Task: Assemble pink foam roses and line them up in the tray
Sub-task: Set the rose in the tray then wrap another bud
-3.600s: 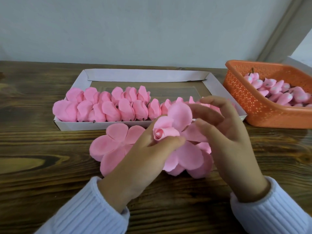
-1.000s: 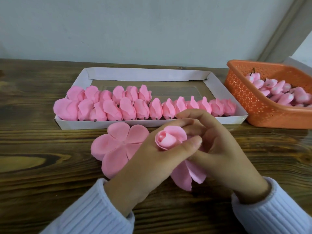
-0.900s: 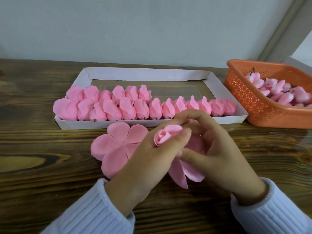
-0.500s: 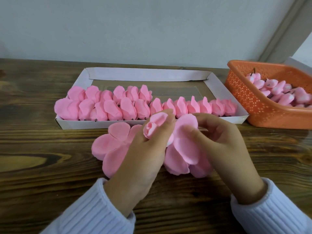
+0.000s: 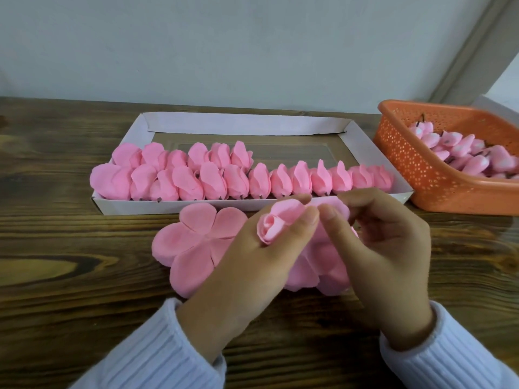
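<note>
Rose bud (image 5: 276, 224): we see it held above the table's near middle, just in front of the tray's near wall. Its furled tip faces left and toward us, and its long axis runs from near left to far right.
Left hand (image 5: 252, 265): thumb and forefinger pinch the rose bud toward its base, so the tip sticks out left of the thumb.
Right hand (image 5: 384, 248): thumb and curled fingers hold a petal of the petal layer, with the thumb tip just beside the left thumb.
Petal layer (image 5: 320, 265): spreads below the bud, and both hands hide most of it from us.
Flat petal piece (image 5: 193, 242): lies on the wooden table (image 5: 70, 248), its right edge under the left hand.
Tray (image 5: 247, 123): white card, beyond the hands. Finished roses (image 5: 280, 181) line its near wall, with a shorter row behind them at the left.
Orange basket (image 5: 421, 169): far right, holding loose buds (image 5: 463, 155).
</note>
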Demonstrator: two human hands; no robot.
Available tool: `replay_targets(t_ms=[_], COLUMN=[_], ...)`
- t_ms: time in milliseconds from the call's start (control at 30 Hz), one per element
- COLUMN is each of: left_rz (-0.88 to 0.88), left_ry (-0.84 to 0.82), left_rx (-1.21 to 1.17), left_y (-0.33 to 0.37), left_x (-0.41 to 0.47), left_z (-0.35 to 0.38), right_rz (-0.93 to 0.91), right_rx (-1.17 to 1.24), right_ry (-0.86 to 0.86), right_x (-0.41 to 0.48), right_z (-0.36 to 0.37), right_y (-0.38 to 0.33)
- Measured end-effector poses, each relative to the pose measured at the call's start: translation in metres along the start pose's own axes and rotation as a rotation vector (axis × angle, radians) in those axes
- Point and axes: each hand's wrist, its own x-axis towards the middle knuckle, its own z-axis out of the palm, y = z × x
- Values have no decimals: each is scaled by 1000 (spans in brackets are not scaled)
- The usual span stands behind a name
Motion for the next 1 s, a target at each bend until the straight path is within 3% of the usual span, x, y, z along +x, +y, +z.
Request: replay_targets(t_ms=[233,467,700,867,1000], left_rz=[36,-14,-145,-185,-188], left_ry=[-97,6,181,148,124], left_rx=[39,-23,-166,-423,-497], left_y=[1,-1,-2,4,4], left_x=[-3,-1,2,1,1], left_z=[-1,-3,-1,4,4], right_rz=[-27,-56,36,39,-47], right_rx=[34,173,148,178,81], right_ry=[-26,-93,-251,-349,-318], right_x=[-1,-1,0,-1,0], right_z=[0,-1,5,8,9], right_y=[-1,-3,0,-3,-5])
